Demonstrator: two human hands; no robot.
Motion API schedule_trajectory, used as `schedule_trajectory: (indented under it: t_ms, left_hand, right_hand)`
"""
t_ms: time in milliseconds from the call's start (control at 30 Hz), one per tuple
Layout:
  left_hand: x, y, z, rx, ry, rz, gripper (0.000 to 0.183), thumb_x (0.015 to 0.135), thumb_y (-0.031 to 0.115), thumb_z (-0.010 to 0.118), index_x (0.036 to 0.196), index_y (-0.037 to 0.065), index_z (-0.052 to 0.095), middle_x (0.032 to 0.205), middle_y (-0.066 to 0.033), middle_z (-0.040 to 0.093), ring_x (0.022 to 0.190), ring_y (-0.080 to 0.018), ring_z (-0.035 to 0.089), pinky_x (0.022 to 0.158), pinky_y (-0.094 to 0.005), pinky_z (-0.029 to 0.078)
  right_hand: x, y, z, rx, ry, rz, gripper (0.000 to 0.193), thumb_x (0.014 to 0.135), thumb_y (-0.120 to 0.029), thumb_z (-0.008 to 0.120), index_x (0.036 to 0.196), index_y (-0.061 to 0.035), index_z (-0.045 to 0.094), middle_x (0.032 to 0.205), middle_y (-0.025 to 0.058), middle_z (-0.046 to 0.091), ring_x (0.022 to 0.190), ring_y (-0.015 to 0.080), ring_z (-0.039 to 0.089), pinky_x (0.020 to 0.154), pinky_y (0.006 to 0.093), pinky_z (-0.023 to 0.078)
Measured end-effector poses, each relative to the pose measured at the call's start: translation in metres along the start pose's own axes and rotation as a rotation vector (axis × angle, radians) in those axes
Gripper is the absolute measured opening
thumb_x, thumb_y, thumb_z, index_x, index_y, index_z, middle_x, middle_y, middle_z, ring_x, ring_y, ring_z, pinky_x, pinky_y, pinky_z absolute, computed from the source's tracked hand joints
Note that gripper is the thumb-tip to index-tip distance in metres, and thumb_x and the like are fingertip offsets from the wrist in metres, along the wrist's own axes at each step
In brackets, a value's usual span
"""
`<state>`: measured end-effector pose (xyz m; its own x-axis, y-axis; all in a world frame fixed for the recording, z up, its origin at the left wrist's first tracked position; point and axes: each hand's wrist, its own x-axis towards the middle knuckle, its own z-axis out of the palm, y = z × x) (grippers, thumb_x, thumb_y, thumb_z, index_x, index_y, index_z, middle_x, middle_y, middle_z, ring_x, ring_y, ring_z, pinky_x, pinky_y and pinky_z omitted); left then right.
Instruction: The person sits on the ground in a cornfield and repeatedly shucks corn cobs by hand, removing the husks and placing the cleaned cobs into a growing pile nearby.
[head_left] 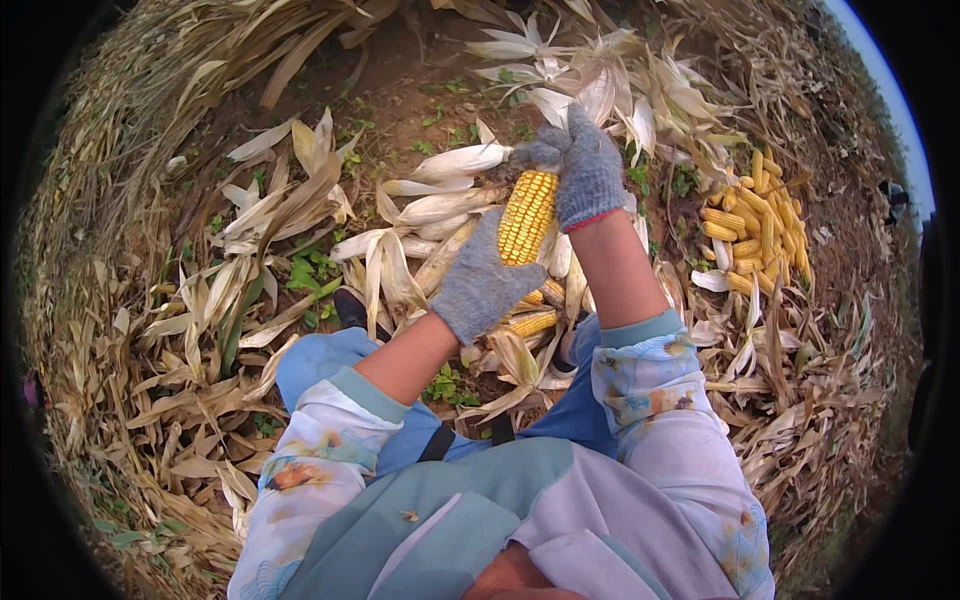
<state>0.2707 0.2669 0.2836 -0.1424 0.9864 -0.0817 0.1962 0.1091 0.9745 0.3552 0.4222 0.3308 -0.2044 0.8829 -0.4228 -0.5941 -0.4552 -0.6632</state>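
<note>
Stripping husk off the yellow corn cob (527,215) at centre frame: left hand (480,280) clamps its base, right hand (585,170) grips the tip; next, tearing the pale husk (455,160) free

Grey knitted gloves are worn on the left hand (483,283) and the right hand (588,172), the right one edged in red. Pale floral sleeves with teal cuffs are pushed up.

Grey knitted gloves (590,175), a yellow corn cob (527,215), pale straw-coloured husks (440,205), floral-patterned sleeves (660,390)
</note>
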Motion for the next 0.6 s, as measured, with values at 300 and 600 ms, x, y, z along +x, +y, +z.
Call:
schedule_trajectory:
  t_ms: [300, 600]
  left_hand:
    - [-0.024, 0.028, 0.037, -1.069, -0.13, -0.518, 0.042, 0.085, 0.01, 0.071, 0.121, 0.004, 0.051, 0.094, -0.0089, 0.064, 0.072, -0.019, 0.067, 0.058, -0.0295, 0.057]
    - [-0.024, 0.018, -0.012, -0.991, -0.011, -0.5, 0.034, 0.087, 0.016, 0.071, 0.113, 0.002, 0.055, 0.088, -0.0108, 0.065, 0.069, -0.0207, 0.068, 0.06, -0.031, 0.059]
  right_hand:
    - [-0.002, -0.009, 0.011, 0.497, 0.026, 0.062, 0.043, 0.107, -0.04, 0.036, 0.077, -0.0105, 0.045, 0.054, -0.0029, 0.036, 0.045, 0.0157, 0.041, 0.07, 0.0426, 0.056]
    - [0.017, -0.03, -0.02, 0.298, -0.174, -0.014, 0.031, 0.102, -0.035, 0.052, 0.108, -0.0054, 0.053, 0.093, 0.0123, 0.063, 0.089, 0.0306, 0.063, 0.089, 0.0551, 0.05]
